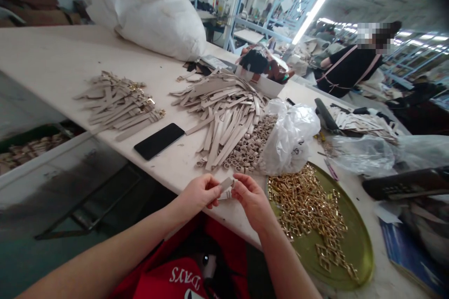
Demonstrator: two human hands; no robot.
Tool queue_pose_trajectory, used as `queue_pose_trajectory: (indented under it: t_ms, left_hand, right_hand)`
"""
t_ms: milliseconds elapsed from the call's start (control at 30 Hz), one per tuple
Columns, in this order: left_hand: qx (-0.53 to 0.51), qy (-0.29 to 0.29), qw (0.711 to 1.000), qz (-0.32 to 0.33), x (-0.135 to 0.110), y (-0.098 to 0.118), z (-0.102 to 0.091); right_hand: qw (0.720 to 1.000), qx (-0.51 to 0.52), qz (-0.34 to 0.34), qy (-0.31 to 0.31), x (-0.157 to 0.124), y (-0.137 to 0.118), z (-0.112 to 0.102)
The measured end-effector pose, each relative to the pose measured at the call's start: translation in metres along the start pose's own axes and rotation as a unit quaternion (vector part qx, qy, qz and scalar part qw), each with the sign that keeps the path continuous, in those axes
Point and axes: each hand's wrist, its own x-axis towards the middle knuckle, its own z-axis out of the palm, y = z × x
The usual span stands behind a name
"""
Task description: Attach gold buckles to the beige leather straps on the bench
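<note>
A short beige strap [226,185] is held between both hands above the table's front edge. My left hand [203,191] is closed, pinching one end between thumb and fingers. With thumb and fingertips, my right hand [249,195] pinches the other end. A small beige piece shows at those right fingertips; whether it is a separate loop, I cannot tell. Just beyond the hands lies a heap of small beige strap loops [250,147], beside a large pile of loose beige straps [224,112]. Gold metal buckles [305,201] fill much of a round tray [359,247] right of my right hand.
A black phone [159,141] lies left of the strap pile. Farther left are straps with gold hardware [121,103]. A big white sack [147,9] and a clear plastic bag [289,138] stand on the table [45,51]. Another person [351,67] is at the back right.
</note>
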Motion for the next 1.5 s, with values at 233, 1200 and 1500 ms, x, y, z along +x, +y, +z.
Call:
queue_pose_trajectory:
  t_ms: [233, 1200, 1500]
  left_hand:
    - [0.157, -0.056, 0.986, 0.011, -0.001, 0.004, 0.004]
    - [0.106, -0.088, 0.989, 0.051, -0.039, 0.003, 0.015]
    - [0.058, -0.099, 0.993, 0.003, -0.028, -0.002, 0.027]
  right_hand:
    - [1.000, -0.010, 0.001, 0.018, -0.012, 0.009, -0.004]
    - [0.814, -0.509, -0.193, 0.205, -0.047, -0.010, -0.071]
    - [0.588, -0.779, -0.099, 0.195, -0.013, -0.020, -0.120]
